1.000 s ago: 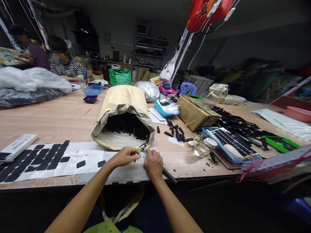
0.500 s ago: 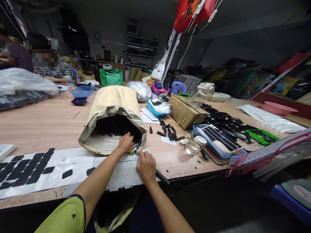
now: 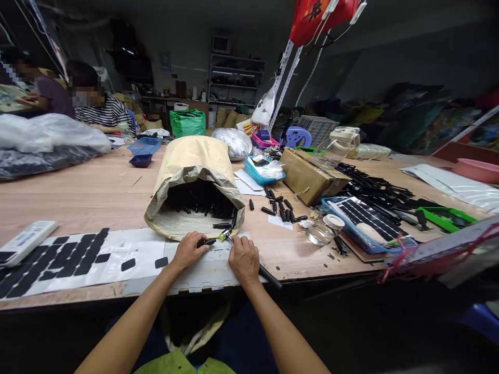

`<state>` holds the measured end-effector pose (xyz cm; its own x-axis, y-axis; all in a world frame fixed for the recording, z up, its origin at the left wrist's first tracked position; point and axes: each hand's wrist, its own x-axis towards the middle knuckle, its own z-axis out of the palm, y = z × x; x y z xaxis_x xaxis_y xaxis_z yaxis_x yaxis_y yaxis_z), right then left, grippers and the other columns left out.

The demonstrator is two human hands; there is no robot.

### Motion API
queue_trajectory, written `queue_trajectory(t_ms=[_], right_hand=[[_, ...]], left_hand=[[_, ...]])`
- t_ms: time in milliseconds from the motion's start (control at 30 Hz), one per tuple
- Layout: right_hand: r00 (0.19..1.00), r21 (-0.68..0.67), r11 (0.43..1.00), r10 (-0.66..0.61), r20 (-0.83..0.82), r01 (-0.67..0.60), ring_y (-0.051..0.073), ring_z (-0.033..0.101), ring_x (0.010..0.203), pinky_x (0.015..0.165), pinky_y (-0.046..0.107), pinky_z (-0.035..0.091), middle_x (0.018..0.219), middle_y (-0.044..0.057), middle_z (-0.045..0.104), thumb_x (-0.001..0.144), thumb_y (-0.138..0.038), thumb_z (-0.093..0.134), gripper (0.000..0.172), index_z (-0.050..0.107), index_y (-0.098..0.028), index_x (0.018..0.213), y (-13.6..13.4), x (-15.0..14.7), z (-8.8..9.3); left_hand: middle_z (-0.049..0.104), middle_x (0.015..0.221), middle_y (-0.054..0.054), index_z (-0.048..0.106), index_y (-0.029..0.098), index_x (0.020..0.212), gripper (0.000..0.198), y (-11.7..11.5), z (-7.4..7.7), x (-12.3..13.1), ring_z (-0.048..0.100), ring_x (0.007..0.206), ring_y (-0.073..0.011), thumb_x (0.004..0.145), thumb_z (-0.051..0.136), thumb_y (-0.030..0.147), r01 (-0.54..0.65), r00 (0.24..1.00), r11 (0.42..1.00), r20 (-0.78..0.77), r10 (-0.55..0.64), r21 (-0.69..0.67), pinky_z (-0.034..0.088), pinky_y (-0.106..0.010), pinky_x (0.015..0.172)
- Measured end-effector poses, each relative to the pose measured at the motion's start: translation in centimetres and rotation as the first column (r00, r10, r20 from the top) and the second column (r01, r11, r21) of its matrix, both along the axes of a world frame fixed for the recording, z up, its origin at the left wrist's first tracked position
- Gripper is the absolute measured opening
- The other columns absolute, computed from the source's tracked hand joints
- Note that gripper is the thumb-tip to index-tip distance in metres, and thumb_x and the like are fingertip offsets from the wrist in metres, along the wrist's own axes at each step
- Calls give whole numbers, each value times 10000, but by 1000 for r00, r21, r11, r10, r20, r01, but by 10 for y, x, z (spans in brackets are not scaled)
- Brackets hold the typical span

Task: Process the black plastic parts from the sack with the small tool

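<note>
Presently, a white device point(image 3: 29, 241) is lying at the far left of the surface point(image 3: 97, 192), overlapping a white sheet point(image 3: 142, 246) that is carrying rows of rounded black pads point(image 3: 91, 249). Farther right, a pale sack point(image 3: 195, 156) is lying on its side, its mouth facing the person and showing a heap of black pieces point(image 3: 206, 205) within. Just before that mouth, the left hand point(image 3: 189, 251) is pinching one small black piece point(image 3: 207, 242) between thumb and fingers, its tip pointing right toward the metal end of a black-handled tool point(image 3: 270, 276). Beside it, the right hand point(image 3: 245, 257) is curling its fingers around that tool, whose handle is slanting toward the near edge. Beyond, loose black pieces point(image 3: 283, 214) are lying scattered, a clear jar point(image 3: 320, 235) is sitting nearby, and a blue basket point(image 3: 353, 236) is holding a dark-banded sheet point(image 3: 368, 218)
</note>
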<state>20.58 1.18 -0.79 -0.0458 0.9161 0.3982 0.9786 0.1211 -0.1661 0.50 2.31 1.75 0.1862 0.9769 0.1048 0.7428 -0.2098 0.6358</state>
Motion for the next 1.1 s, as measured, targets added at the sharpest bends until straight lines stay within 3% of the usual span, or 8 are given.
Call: queue_trajectory(t_ms=[200, 500, 767, 1100], right_hand=[[1000, -3, 1000, 2, 14, -2, 201, 468, 871, 722, 301, 275, 929, 62, 587, 892, -154, 489, 268, 619, -209, 1120, -1, 0, 0], [999, -26, 999, 29, -27, -29, 187, 499, 873, 726, 292, 314, 929, 56, 610, 917, -166, 491, 271, 641, -226, 1135, 2, 6, -3], [936, 41, 985, 171, -306, -166, 151, 590, 943, 829, 242, 442, 1006, 52, 668, 941, -191, 411, 338, 651, -210, 1178, -16, -8, 3], [899, 3, 979, 190, -394, -206, 165, 609, 914, 834, 260, 460, 984, 65, 669, 938, -199, 391, 344, 661, -195, 1151, -27, -25, 16]], left_hand=[[662, 970, -54, 666, 200, 1020, 235, -9, -8, 0, 567, 953, -233, 793, 629, 244, -16, 1000, 998, 19, 15, 61, 440, -357, 846], [651, 893, -36, 701, 198, 900, 134, -7, -9, -1, 570, 913, -208, 791, 651, 259, -54, 997, 998, 57, 52, 31, 437, -330, 826], [650, 878, -20, 715, 216, 914, 141, -5, -13, 0, 562, 897, -192, 785, 661, 237, -57, 997, 998, 50, 55, 32, 426, -317, 831], [645, 893, -15, 711, 211, 911, 139, -5, -14, -1, 561, 911, -190, 778, 675, 228, -70, 996, 997, 65, 68, 17, 420, -318, 839]])
